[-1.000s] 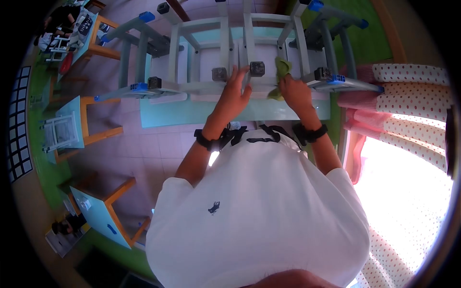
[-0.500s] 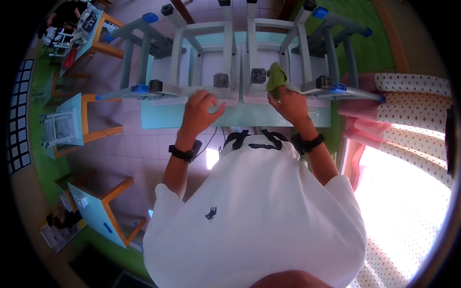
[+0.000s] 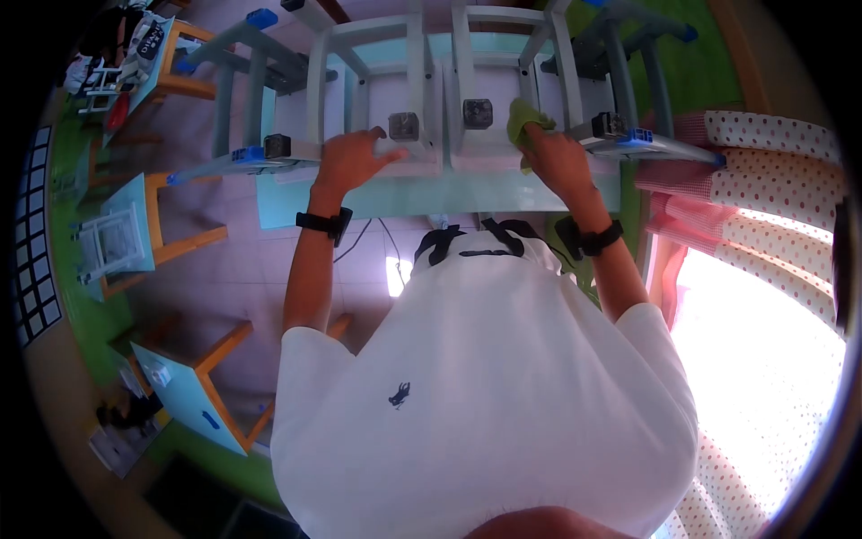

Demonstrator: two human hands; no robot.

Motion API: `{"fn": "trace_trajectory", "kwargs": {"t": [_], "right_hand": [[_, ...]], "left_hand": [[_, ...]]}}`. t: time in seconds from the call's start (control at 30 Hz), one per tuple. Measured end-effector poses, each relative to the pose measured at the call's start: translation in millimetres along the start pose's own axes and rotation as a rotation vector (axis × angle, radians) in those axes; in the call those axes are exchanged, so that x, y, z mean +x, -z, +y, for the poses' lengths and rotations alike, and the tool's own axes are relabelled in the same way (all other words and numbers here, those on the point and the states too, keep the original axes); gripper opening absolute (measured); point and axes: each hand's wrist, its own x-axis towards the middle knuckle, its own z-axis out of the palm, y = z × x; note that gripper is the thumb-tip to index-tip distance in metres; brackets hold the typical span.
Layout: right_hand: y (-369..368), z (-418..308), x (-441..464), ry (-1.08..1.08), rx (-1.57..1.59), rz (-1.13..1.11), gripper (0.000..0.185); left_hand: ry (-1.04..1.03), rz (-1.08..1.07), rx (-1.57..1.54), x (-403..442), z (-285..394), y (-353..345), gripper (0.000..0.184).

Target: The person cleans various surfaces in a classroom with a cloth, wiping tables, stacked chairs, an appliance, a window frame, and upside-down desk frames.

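Note:
In the head view, white and grey stools stand upside down on a light blue table, legs pointing up. My left hand (image 3: 348, 163) is over the near side of the left white stool (image 3: 368, 40), thumb stretched out and apart from the fingers, holding nothing visible. Whether it touches the stool, I cannot tell. A green cloth (image 3: 528, 119) is bunched in my right hand (image 3: 558, 163), at the near side of the right white stool (image 3: 462, 63). Black caps cover the white stools' leg ends.
Grey stools with blue caps flank the white ones, one at the left (image 3: 256, 99) and one at the right (image 3: 620, 81). More blue-topped tables (image 3: 184, 395) stand at left. Dotted curtains (image 3: 772, 184) hang by a bright window. A person (image 3: 108, 36) is at the far upper left.
Both hands have moved forward, further over the stools. The left hand shifted left, and the right hand moved slightly right with the cloth. The stools and table sit a little higher in view.

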Motion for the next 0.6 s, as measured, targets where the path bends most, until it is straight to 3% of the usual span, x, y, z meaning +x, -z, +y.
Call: {"fn": "trace_trajectory", "kwargs": {"t": [0.07, 0.2, 0.6], "right_hand": [[-7.2, -8.1, 1.2, 0.0, -0.005, -0.033, 0.029], [-20.2, -34.8, 2.0, 0.045, 0.098, -0.057, 0.026], [-25.3, -0.3, -27.7, -0.085, 0.108, 0.177, 0.027]], "left_hand": [[0.008, -0.022, 0.057, -1.6, -0.7, -2.5, 0.073], [-0.069, 0.126, 0.056, -1.4, -4.5, -12.6, 0.069], [-0.083, 0.296, 0.058, -3.1, -8.1, -31.0, 0.066]]}}
